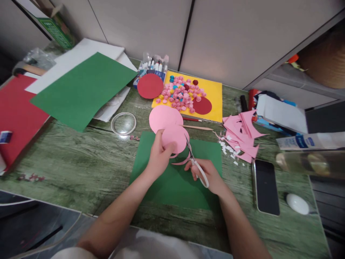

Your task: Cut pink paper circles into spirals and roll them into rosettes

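Note:
My left hand (159, 155) grips a pink paper circle (176, 137) by its left edge, the thumb lying on top. In my right hand (206, 172) is a pair of scissors (199, 169) with white handles, its blades at the right edge of the circle. A thin curled pink strip (181, 162) hangs just below the circle. Under both hands lies a green sheet (175, 190). Behind the held circle, a larger pink paper round (165, 117) rests on the table, partly covered by it.
Pink rolled paper pieces (183, 94) and a dark red circle (202, 105) lie on a yellow sheet (214, 93). Pink scraps (241, 133), a phone (266, 187) and a mouse (297, 204) are at right. A tape ring (123, 124) and green sheet (83, 90) are at left.

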`<state>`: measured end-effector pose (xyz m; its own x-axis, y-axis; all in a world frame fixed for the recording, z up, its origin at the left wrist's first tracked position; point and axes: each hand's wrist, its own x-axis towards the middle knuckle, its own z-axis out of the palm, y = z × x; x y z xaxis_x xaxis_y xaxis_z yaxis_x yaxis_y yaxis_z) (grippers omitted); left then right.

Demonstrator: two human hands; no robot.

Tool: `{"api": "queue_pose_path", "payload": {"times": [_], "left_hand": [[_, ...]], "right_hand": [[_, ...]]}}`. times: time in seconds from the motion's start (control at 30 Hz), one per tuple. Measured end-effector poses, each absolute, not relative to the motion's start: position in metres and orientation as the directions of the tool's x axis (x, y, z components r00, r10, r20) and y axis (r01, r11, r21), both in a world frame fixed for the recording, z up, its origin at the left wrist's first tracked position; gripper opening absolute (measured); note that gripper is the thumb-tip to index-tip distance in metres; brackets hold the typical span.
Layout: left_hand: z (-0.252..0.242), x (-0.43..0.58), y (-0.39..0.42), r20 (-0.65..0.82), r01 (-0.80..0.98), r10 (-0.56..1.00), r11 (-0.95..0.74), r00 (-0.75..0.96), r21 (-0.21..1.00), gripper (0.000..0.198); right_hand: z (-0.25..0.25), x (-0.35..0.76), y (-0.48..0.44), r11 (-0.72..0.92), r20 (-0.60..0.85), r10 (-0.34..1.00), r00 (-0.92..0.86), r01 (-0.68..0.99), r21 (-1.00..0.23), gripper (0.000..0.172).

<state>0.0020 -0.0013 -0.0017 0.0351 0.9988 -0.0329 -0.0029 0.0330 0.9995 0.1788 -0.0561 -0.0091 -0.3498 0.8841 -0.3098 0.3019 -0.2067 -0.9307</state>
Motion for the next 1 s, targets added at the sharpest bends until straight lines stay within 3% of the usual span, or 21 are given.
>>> {"api": "queue_pose_path", "payload": {"times": [0.33,1.0], "left_hand": [[-0.0018,0.0039,-0.0010,-0.065,-0.089,0.998,0.064,-0.007,0.994,0.025],[-0.0009,0.0025,-0.0030,-0.041,-0.037,0.998,0.043,0.055,0.998,0.025]], "right_hand": [[-0.0096,0.1797,-0.0562,-0.237,-0.332,0.876,-0.349,0.287,-0.928,0.044],[-0.0100,0.1790,-0.0569,-0.230,-0.312,0.891,-0.331,0.265,-0.936,0.047]]}}
